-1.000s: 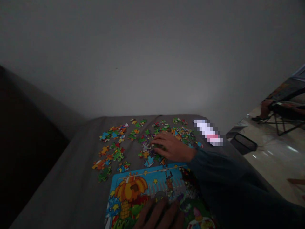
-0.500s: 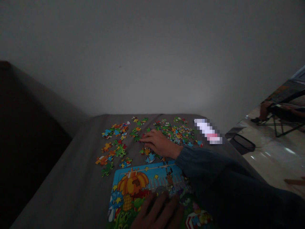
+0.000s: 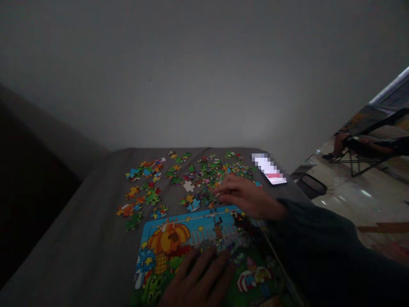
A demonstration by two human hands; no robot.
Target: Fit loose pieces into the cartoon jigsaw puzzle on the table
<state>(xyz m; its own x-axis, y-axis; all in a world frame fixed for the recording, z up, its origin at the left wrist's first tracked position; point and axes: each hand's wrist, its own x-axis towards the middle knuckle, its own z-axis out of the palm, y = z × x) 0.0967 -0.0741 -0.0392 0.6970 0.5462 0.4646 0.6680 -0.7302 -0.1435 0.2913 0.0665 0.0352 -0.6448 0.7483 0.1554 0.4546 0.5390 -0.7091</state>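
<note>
My left hand point(image 3: 201, 279) lies flat with its fingers spread on a colourful jigsaw puzzle board point(image 3: 204, 226), which shows an orange pumpkin house and blue sky. My right hand point(image 3: 247, 194) hangs just past the board's far edge, over the loose puzzle pieces point(image 3: 204, 175). Its fingers are bent and drawn together; anything pinched between the tips is too small and dim to make out. Left of those fingertips, a pale blank-faced puzzle piece point(image 3: 188, 186) rests on the cloth. Several blue and yellow pieces point(image 3: 193, 204) lie close to the board's top edge.
More puzzle pieces point(image 3: 148, 196) are grouped on the left of the grey cloth-covered table point(image 3: 96, 238). A phone with a lit, blurred screen point(image 3: 270, 169) lies at the far right edge. Behind stands a wall point(image 3: 191, 85). A seated person's leg point(image 3: 340, 143) shows at the right.
My right hand has moved right and back from the middle pieces, uncovering the pale puzzle piece. My left hand still rests on the board. The whole view has shifted slightly.
</note>
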